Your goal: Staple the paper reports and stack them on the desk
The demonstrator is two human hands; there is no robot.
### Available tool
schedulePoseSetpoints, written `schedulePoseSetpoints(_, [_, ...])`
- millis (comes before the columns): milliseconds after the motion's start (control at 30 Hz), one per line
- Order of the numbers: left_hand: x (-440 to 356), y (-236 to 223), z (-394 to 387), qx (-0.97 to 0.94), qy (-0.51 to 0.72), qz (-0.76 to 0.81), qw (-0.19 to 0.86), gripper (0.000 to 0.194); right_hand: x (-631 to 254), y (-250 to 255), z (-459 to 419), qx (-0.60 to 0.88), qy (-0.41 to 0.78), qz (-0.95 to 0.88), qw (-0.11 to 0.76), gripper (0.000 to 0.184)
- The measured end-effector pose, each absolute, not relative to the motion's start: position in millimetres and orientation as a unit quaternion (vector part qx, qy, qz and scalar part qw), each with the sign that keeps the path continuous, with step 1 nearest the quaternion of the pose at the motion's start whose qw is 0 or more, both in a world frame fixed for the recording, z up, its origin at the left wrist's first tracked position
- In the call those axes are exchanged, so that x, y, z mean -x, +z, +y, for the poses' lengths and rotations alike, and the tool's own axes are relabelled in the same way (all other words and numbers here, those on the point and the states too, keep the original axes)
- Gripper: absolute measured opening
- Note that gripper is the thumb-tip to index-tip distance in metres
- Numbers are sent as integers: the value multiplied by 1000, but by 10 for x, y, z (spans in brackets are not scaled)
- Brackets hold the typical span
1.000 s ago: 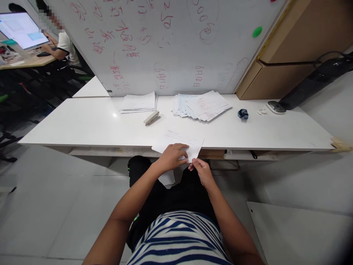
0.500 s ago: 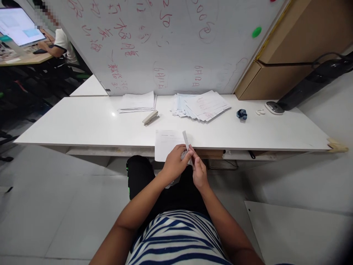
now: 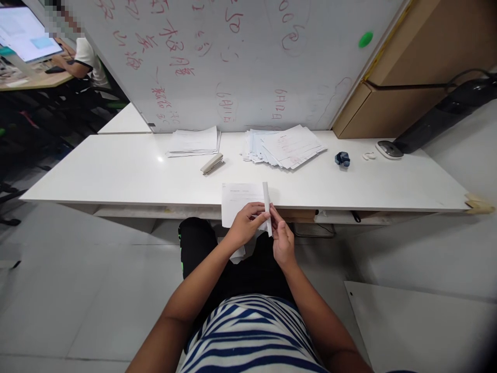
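Observation:
A white printed sheet of paper (image 3: 238,199) hangs over the desk's front edge, its right side folded up into a narrow strip. My left hand (image 3: 248,224) is closed on the sheet, thumb against the strip and fingers on the paper. From the other side my right hand (image 3: 283,242) pinches the strip, fingertips touching it near its middle. Below the hands, more white paper (image 3: 237,255) lies on my lap, partly hidden by the left forearm. A beige stapler (image 3: 212,163) rests on the white desk (image 3: 128,171) beyond the sheet.
Toward the back of the desk lie a neat paper stack (image 3: 193,142) and a fanned paper pile (image 3: 293,147). A dark blue object (image 3: 342,159), white earbuds (image 3: 368,155) and a computer mouse (image 3: 389,149) are at right. Behind stand a whiteboard (image 3: 248,72) and cardboard boxes (image 3: 367,111).
The folded strip has turned more upright and shows longer between my hands. My left thumb now lies across it, and the sheet sits slightly farther right in view.

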State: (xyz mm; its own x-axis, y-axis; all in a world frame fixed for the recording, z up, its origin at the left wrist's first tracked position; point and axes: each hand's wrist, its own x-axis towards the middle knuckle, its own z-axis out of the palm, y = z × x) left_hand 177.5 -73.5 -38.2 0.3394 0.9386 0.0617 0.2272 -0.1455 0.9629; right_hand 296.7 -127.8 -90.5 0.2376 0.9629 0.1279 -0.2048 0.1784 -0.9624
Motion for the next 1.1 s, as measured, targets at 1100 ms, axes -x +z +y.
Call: schedulePoseSetpoints(1100, [-1618, -313, -824, -624, 378, 503, 463, 17, -2976, -1024, -1273, 429, 574, -451, 532, 64])
